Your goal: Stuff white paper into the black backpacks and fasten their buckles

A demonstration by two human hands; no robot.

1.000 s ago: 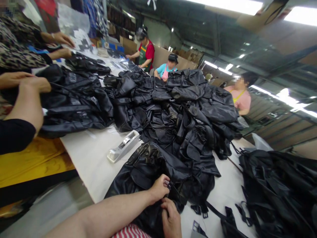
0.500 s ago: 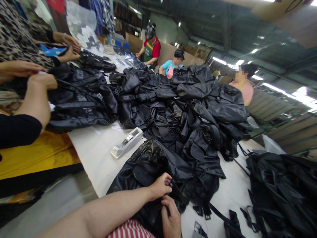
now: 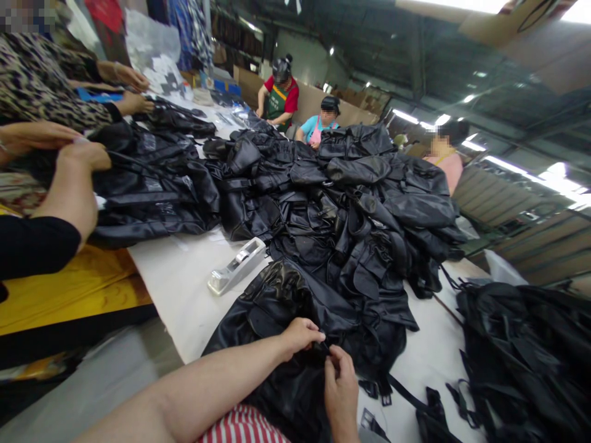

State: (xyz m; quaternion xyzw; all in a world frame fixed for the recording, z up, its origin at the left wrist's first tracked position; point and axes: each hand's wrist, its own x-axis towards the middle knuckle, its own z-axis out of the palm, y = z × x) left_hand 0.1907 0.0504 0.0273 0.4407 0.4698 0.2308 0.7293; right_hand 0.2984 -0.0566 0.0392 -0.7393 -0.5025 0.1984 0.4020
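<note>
A shiny black leather-like bag (image 3: 281, 307) lies in front of me at the near end of the table, partly over my lap. My left hand (image 3: 301, 337) is closed in a pinch on a thin black strap (image 3: 325, 346) of this bag. Just right of it, my right hand (image 3: 342, 384) has its thumb and fingers closed on the other end of the same short strap. The fingers hide most of the strap, and no buckle shows between them now. Loose straps with buckles (image 3: 386, 400) lie on the table to the right of my right hand.
A grey tape dispenser (image 3: 237, 266) stands on the white table (image 3: 170, 289). Many black bags (image 3: 314, 178) are heaped beyond, with another black pile (image 3: 521, 344) at right. A co-worker's hands (image 3: 83, 154) work at left; more people sit or stand behind.
My right hand has moved right and slightly up, to the strap. My left hand has shifted slightly up, and the buckle seen at its fingers is now hidden.
</note>
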